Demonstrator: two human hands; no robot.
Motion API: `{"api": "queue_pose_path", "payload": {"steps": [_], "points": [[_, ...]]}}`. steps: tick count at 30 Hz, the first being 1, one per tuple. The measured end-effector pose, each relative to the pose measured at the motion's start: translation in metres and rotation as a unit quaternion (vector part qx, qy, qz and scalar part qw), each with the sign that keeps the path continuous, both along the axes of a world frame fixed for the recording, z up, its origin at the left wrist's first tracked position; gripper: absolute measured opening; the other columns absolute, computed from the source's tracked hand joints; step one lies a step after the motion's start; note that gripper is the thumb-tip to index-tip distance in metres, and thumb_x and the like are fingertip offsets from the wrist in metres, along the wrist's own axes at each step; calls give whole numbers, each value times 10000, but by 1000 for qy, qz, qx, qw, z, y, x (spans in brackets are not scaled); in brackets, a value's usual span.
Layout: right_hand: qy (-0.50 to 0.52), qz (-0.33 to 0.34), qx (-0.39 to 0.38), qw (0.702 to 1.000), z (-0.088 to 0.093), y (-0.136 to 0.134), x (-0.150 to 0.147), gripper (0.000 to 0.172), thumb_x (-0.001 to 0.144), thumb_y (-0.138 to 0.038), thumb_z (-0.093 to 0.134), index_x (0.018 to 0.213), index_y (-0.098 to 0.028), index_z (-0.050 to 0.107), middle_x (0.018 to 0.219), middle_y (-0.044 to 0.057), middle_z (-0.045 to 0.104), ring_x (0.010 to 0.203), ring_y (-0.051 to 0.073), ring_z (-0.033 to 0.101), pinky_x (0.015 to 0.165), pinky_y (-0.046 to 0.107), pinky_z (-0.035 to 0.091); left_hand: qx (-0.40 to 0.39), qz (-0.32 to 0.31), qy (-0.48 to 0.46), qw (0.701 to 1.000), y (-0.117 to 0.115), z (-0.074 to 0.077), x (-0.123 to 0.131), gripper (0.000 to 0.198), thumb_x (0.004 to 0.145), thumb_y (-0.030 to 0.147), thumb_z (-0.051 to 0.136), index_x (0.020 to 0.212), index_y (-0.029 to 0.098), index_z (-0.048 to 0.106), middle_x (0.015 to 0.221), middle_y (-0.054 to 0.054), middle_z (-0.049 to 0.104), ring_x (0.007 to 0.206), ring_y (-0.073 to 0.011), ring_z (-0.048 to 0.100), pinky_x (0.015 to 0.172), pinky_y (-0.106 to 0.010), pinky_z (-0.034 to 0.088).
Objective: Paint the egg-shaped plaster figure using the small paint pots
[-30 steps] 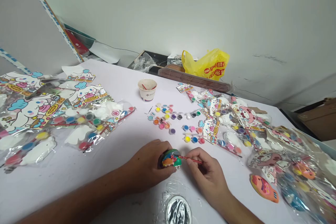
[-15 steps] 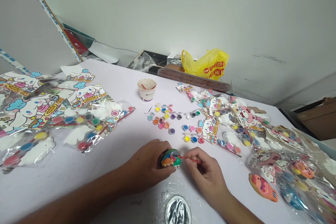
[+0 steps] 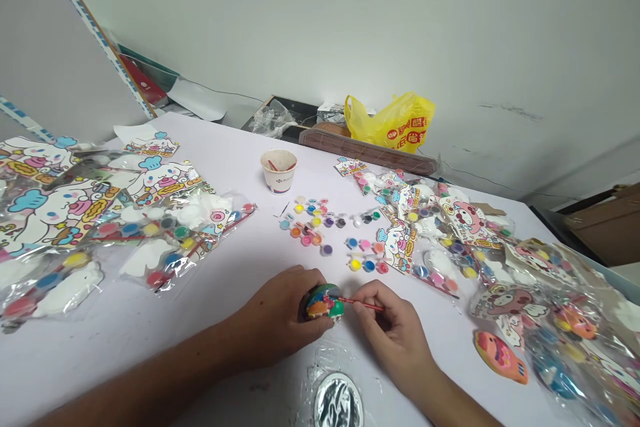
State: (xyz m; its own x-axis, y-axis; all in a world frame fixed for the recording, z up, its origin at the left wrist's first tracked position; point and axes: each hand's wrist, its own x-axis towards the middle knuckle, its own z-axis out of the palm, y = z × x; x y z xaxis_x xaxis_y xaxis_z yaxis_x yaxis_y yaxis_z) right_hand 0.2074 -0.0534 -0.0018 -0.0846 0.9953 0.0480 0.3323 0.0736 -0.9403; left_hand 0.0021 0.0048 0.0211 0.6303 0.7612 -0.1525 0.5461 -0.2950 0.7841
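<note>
My left hand is wrapped round a small painted figure coloured green, blue, orange and red. My right hand pinches a thin red brush, its tip touching the figure's upper right part. Beyond my hands lie small paint pots in many colours, set in short strips. Farther back stands a white paper cup with red sticks inside. Just below the figure, near the table's front edge, is a round silvery object on clear film.
Clear packets with cartoon cards cover the left side. More packets fill the right, beside a painted orange fish-like piece. A yellow plastic bag stands behind the table, against the wall.
</note>
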Motion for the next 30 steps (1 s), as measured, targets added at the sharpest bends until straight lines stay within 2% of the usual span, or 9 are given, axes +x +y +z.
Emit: {"api": "queue_pose_path", "payload": {"steps": [30], "points": [[2, -23, 1, 1000, 2, -1, -2, 257, 962, -384, 517, 786, -201, 559, 579, -42, 448, 522, 126, 364, 478, 236, 315, -3, -1, 14, 1000, 0, 3, 1, 154, 833, 332, 624, 869, 198, 558, 840, -14, 558, 795, -216, 521, 691, -324, 403]]}}
